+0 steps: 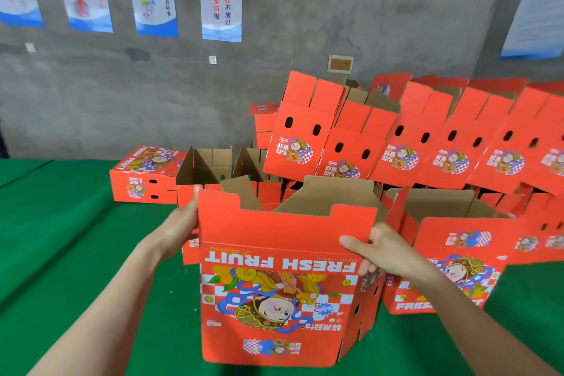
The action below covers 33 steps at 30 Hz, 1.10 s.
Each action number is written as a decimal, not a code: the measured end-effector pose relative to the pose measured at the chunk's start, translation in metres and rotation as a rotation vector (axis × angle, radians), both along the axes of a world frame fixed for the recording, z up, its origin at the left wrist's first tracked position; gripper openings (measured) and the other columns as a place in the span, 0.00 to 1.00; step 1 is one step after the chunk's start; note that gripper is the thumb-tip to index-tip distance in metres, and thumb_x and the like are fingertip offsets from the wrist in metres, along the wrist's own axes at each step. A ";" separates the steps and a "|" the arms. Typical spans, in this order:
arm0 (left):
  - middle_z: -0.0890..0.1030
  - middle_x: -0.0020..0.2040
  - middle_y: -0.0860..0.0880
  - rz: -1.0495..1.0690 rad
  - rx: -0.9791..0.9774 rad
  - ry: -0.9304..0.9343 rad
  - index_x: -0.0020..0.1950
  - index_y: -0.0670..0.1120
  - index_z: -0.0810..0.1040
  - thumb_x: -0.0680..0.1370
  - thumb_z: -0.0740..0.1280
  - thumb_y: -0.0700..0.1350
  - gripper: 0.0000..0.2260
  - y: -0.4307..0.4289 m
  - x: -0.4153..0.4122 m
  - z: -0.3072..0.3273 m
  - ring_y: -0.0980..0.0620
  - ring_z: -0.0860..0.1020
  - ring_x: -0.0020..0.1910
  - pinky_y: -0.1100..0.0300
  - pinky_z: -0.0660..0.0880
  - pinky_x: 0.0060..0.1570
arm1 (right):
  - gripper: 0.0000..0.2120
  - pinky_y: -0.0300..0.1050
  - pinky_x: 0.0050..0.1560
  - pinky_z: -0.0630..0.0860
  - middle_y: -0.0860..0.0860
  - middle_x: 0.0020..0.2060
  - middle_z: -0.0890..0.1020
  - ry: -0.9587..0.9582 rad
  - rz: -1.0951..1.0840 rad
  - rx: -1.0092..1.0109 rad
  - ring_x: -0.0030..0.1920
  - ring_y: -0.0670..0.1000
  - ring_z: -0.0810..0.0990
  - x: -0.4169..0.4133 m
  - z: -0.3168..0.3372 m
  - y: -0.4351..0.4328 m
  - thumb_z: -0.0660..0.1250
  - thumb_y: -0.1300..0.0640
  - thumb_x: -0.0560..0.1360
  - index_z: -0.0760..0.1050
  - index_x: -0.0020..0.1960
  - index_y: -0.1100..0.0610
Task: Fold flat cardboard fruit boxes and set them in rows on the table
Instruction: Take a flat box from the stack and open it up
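The red cardboard fruit box [283, 284] stands tall mid-frame, picture upside down, top open; left hand [183, 223] and right hand [381, 250] grip its sides.

One camera on the person's head looks forward and down — close over the green bench [76, 223], gray wall [305, 40] up top.

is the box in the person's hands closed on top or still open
Still open. The held box shows brown inner cardboard above its red front panel, top flaps upright and unfolded. The left hand and right hand grip its sides.
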<state>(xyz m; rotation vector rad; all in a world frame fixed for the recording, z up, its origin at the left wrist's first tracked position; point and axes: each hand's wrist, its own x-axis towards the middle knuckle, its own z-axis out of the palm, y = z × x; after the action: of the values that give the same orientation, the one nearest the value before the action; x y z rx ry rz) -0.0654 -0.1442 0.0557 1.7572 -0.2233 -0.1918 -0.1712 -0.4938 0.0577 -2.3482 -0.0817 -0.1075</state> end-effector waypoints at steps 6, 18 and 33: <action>0.81 0.56 0.54 -0.185 0.107 -0.168 0.62 0.52 0.77 0.68 0.70 0.42 0.22 -0.004 -0.018 -0.003 0.59 0.80 0.50 0.62 0.77 0.49 | 0.24 0.36 0.31 0.74 0.51 0.24 0.81 -0.093 -0.009 0.018 0.27 0.49 0.81 -0.011 -0.008 -0.005 0.65 0.39 0.72 0.81 0.49 0.61; 0.84 0.38 0.48 0.723 -0.289 -0.191 0.46 0.43 0.83 0.69 0.60 0.26 0.17 -0.029 -0.036 -0.004 0.55 0.76 0.37 0.58 0.76 0.45 | 0.35 0.52 0.36 0.69 0.64 0.24 0.71 -0.231 -0.278 0.226 0.26 0.57 0.71 -0.019 0.005 0.007 0.57 0.31 0.70 0.68 0.24 0.63; 0.72 0.62 0.39 0.584 0.377 -0.516 0.66 0.41 0.68 0.62 0.79 0.39 0.35 -0.039 -0.060 -0.012 0.39 0.70 0.61 0.47 0.69 0.61 | 0.30 0.45 0.64 0.64 0.51 0.68 0.69 -0.282 -0.390 -0.071 0.68 0.52 0.67 -0.001 -0.023 0.006 0.72 0.52 0.72 0.67 0.70 0.57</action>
<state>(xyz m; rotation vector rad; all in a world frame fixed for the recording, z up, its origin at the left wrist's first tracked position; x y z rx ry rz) -0.1258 -0.1831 0.0434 2.1447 -0.0331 0.6887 -0.1720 -0.4881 0.0348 -2.3773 0.2392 -0.6358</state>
